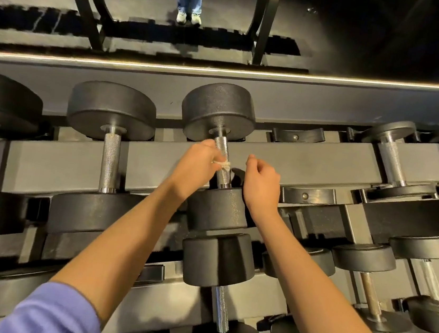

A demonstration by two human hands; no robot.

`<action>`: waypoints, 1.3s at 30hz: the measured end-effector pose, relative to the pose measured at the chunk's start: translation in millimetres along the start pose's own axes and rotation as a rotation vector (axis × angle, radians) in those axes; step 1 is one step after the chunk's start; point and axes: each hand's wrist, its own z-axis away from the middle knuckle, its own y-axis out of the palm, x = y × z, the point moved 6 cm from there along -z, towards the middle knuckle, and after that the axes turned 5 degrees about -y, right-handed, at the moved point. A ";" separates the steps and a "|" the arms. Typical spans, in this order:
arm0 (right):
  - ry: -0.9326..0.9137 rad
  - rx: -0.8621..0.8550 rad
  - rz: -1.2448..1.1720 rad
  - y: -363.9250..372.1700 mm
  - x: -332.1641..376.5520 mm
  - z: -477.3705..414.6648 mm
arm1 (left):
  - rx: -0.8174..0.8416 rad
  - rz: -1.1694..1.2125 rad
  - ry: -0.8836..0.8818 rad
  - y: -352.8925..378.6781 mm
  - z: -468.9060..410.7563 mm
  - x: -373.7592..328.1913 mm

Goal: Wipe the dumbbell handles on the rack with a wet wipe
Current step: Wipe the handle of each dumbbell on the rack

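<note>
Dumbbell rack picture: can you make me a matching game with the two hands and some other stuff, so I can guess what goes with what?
Things:
1. left hand
2. right hand
3. wet wipe
4. sleeve

Descriptions:
A. purple
B. white, against the silver handle
C. pinches the wet wipe
D. holds nothing, just right of the handle

Pairs: 1-C, 2-D, 3-B, 4-A

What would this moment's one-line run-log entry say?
phase: wiping | left hand: holds wet wipe against dumbbell handle | right hand: loosely curled, empty, beside handle
</note>
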 end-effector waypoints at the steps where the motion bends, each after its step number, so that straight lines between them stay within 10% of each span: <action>1: -0.003 0.005 0.014 0.5 -0.6 -0.7 | 0.036 0.013 -0.021 0.6 1.5 1.1; 10: -0.103 0.015 0.050 5.1 1.3 -1.5 | 0.342 -0.019 -0.159 1.3 18.6 -2.2; 28: -0.746 0.083 0.559 64.3 53.8 73.0 | -0.189 -0.120 -0.227 -128.0 108.8 96.7; 39: -0.210 0.212 0.117 187.9 103.9 113.4 | -0.464 0.416 -0.496 -136.5 132.6 149.8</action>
